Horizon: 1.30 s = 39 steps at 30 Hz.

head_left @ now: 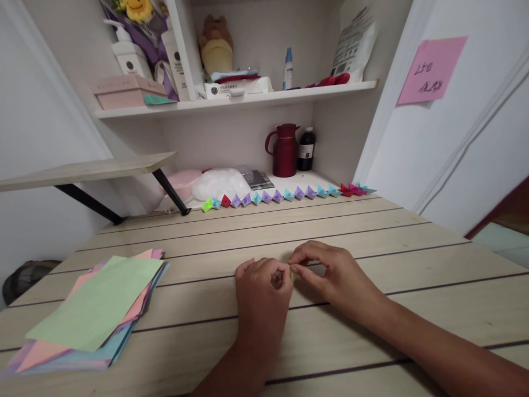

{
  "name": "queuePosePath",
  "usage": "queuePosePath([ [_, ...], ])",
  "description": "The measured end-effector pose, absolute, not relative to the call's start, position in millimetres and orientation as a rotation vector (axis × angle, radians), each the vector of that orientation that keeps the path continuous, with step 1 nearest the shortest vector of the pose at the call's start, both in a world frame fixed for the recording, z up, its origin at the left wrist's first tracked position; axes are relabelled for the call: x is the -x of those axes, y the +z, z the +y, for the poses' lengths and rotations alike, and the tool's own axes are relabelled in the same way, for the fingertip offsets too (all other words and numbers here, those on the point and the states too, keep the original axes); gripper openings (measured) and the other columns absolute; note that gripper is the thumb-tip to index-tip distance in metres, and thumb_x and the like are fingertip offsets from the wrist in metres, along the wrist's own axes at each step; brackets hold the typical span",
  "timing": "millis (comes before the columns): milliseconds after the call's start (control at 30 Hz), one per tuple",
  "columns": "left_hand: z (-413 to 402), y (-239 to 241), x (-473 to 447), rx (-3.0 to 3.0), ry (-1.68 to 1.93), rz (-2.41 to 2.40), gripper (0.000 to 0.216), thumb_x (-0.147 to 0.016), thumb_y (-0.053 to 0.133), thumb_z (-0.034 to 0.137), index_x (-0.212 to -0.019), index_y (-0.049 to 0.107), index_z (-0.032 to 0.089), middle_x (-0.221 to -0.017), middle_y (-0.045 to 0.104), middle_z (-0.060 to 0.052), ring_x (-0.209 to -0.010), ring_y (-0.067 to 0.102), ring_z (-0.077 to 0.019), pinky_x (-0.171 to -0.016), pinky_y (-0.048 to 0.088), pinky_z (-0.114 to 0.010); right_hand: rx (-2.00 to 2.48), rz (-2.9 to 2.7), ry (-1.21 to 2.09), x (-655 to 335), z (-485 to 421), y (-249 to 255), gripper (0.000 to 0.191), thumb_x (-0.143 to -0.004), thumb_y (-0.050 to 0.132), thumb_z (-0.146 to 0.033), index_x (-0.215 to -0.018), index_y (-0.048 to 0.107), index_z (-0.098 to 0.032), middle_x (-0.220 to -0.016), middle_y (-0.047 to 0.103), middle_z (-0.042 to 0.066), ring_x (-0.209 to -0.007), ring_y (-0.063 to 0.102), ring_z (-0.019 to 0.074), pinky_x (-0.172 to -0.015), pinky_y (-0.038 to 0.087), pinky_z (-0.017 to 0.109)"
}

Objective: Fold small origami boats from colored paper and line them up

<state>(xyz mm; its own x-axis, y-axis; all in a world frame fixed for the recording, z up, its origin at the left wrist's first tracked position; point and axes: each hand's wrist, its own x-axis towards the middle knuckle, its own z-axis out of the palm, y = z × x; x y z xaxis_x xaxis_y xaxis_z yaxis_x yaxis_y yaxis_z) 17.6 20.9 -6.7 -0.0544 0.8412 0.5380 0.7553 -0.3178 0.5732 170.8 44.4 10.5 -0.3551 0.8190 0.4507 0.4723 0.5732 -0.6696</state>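
Note:
My left hand (261,292) and my right hand (326,273) meet over the middle of the wooden table (372,231). Both pinch a small folded piece of pale paper (291,271) between their fingertips; most of it is hidden by the fingers. A stack of coloured paper sheets (95,309), light green on top, lies to the left of my left hand. A row of several small folded paper shapes (285,194) in green, red, purple and blue lines the table's far edge.
Behind the row stand a dark red jug (285,150), a dark bottle (306,149) and a white plastic bag (221,183). A shelf (231,102) above holds boxes, bottles and a plush toy. A pink note (432,69) sticks to the right wall.

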Motion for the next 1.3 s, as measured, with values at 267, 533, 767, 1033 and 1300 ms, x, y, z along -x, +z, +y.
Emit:
queuePosePath([
  [267,20.6,-8.4,-21.8,-2.119,1.319,1.767,0.016,-0.071,0.057,0.010,-0.060,0.058,0.022,-0.059,0.063,0.004,-0.060,0.057,-0.0134,-0.077,0.043,-0.031,1.057,-2.061,0.466,-167.9,39.9,14.7,0.012,-0.078,0.056,-0.012,-0.076,0.059,-0.023,-0.078,0.066,0.001,-0.074,0.062,0.0184,-0.066,0.046,0.029],
  [533,26.6,-12.6,-14.3,-1.787,1.352,1.807,0.012,-0.066,0.057,0.016,-0.057,0.060,0.023,-0.047,0.052,0.007,-0.046,0.047,-0.0104,-0.052,0.037,-0.022,1.074,-2.027,0.492,-170.4,43.9,16.4,0.013,-0.076,0.053,-0.011,-0.076,0.059,-0.022,-0.080,0.067,0.002,-0.074,0.062,0.0190,-0.067,0.047,0.029],
  [767,28.1,-13.0,-9.7,-1.736,1.364,1.747,0.011,-0.071,0.058,0.020,-0.062,0.065,0.023,-0.056,0.064,0.004,-0.054,0.058,-0.0131,-0.056,0.042,-0.023,1.087,-1.973,0.657,-170.5,50.5,11.9,0.012,-0.080,0.053,-0.014,-0.077,0.061,-0.021,-0.081,0.068,0.002,-0.078,0.063,0.0190,-0.070,0.049,0.030],
  [1033,27.7,-13.1,-15.5,-2.057,1.316,1.806,0.015,-0.071,0.058,0.011,-0.060,0.059,0.021,-0.057,0.064,0.003,-0.057,0.059,-0.0138,-0.070,0.043,-0.029,1.044,-1.949,0.738,-167.6,50.1,7.7,0.014,-0.082,0.056,-0.013,-0.085,0.067,-0.022,-0.087,0.069,0.003,-0.082,0.064,0.0188,-0.072,0.050,0.030],
  [1300,24.0,-13.6,-20.9,-2.080,1.321,1.813,0.016,-0.069,0.058,0.008,-0.060,0.059,0.021,-0.058,0.064,0.005,-0.059,0.058,-0.0130,-0.084,0.039,-0.036,1.052,-2.014,0.607,-165.2,43.9,12.1,0.015,-0.079,0.054,-0.009,-0.079,0.063,-0.021,-0.079,0.068,0.000,-0.076,0.062,0.0172,-0.068,0.046,0.029],
])
